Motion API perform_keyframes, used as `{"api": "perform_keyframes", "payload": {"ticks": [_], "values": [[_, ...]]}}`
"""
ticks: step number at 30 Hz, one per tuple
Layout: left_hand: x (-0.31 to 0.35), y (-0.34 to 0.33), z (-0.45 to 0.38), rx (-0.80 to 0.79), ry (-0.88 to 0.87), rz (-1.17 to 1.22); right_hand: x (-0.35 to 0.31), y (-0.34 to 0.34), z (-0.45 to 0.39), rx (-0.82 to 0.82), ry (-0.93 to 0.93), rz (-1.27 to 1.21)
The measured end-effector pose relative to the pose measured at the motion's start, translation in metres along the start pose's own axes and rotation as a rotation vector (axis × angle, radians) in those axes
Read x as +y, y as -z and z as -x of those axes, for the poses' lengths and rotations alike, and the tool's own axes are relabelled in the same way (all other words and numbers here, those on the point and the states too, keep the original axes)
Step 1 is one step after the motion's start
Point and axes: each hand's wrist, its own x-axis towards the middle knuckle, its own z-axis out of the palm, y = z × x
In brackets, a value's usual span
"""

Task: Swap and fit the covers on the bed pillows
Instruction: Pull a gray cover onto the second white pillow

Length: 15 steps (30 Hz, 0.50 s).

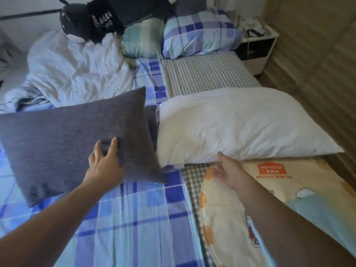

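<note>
A dark grey pillow [63,135] lies at the left of the bed, its right corners raised slightly. My left hand [105,162] rests on its lower right part with fingers spread and fairly straight. A bare white pillow [240,126] lies to the right, touching the grey one. My right hand [227,170] hovers open just in front of the white pillow's near edge, above a cream cover [250,209] printed with orange shapes and an orange label. Whether the right fingertips touch the white pillow is unclear.
The bed carries a blue plaid sheet [134,218] and a small-check strip [202,74]. A crumpled white cover [77,70], two plaid pillows [198,33] and a dark plush toy [77,22] lie at the head. A white nightstand [258,45] and wooden panelling [317,54] stand right.
</note>
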Motion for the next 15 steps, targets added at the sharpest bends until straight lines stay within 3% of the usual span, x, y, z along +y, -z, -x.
{"api": "perform_keyframes", "payload": {"ticks": [3, 5, 6, 9, 10, 12, 15], "values": [[-0.009, -0.009, -0.003, -0.033, -0.005, -0.032, -0.029, -0.007, -0.048, 0.034, -0.087, -0.249], [-0.009, -0.011, -0.005, -0.050, -0.025, -0.063, -0.037, -0.007, -0.066, 0.079, -0.130, -0.258], [-0.010, -0.012, -0.006, -0.050, -0.025, -0.066, -0.040, -0.007, -0.065, 0.157, -0.074, -0.216], [-0.013, -0.016, -0.012, -0.048, -0.016, -0.030, -0.061, -0.003, -0.029, 0.515, 0.331, -0.169], [-0.016, -0.019, -0.014, -0.040, -0.017, -0.020, -0.070, 0.000, -0.007, 0.522, 0.428, -0.232], [-0.017, -0.021, -0.015, -0.090, 0.003, 0.073, -0.089, 0.009, 0.046, 0.388, 0.521, -0.424], [-0.018, -0.017, -0.018, -0.138, -0.028, 0.136, -0.091, 0.040, 0.145, 0.198, 0.451, -0.574]]}}
